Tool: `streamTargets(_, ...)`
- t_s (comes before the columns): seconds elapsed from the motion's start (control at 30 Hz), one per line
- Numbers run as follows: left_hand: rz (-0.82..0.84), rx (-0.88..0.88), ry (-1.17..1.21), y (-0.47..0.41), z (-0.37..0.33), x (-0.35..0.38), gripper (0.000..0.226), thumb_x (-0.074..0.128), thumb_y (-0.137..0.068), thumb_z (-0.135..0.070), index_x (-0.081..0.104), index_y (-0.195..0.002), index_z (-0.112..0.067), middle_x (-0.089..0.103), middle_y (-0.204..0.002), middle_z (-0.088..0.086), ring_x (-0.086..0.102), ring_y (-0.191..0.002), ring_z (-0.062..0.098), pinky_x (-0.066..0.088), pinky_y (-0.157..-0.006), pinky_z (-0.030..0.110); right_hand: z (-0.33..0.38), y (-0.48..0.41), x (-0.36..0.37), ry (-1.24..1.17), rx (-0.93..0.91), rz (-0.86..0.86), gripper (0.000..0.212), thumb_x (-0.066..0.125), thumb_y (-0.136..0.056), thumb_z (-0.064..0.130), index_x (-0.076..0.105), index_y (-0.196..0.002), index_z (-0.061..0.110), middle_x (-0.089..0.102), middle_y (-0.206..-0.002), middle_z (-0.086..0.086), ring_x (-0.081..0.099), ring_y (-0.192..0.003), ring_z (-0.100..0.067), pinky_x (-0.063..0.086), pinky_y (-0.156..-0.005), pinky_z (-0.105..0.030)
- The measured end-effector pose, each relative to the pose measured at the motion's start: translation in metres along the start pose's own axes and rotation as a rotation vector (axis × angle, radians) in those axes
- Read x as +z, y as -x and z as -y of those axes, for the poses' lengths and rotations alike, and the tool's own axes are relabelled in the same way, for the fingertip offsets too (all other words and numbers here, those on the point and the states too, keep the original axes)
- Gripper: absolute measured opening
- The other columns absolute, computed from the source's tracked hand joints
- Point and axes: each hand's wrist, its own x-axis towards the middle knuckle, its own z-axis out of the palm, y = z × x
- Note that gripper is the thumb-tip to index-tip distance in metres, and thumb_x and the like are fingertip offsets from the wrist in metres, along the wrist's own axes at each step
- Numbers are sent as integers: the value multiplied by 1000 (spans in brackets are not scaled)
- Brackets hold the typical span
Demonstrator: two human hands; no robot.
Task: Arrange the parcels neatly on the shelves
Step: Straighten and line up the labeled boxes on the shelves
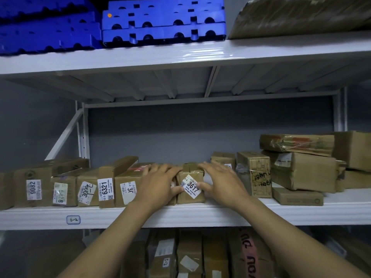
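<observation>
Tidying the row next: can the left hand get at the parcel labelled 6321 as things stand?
Probably yes. The left hand touches the 3617 parcel; the 6321 parcel stands at the shelf front, one box further left, with nothing before it.

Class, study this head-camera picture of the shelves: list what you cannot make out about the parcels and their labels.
Head view: the left hand covers part of the label left of parcel 3617.
Head view: the right hand hides whatever stands right of that parcel.
Head view: the bottom-shelf parcels are dim and blurred; labels unreadable.
Head view: the wrapped parcel up top is cut off by the frame edges.
</observation>
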Motion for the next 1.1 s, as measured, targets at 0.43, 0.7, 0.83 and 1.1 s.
streamTargets(0.43,-168,87,261,-32,-90,-8,50,61,-90,-38,50,-137,-24,47,-138,-4,43,-127,16,39,-104,31,-94,19,-55,386,294,-113,56,51,-88,59,48,-127,19,47,-127,-8,57,-107,-30,47,-79,-36)
streamTargets(0.7,-57,-74,394,-82,-150,36,54,61,-91,-37,45,-140,-23,46,-137,-1,45,-127,19,37,-102,29,-130,20,-68,446,182,-210,51,72,-74,51,61,-102,10,60,-109,-12,63,-73,-35,48,-59,-34)
streamTargets(0.83,-15,-139,133,-111,-169,53,43,58,-92,-37,51,-131,-21,50,-131,4,50,-119,26,40,-97,35,-153,21,-61,437,141,-313,51,88,-43,43,64,-73,10,60,-75,-9,52,-39,-28,34,-38,-22)
streamTargets(1.1,154,-328,-315,-118,-152,47,44,52,-91,-52,57,-124,-23,57,-128,7,48,-123,32,17,-114,52,-183,17,-52,431,102,-368,43,83,-53,38,64,-81,11,59,-79,-9,56,-47,-29,28,-46,-25)
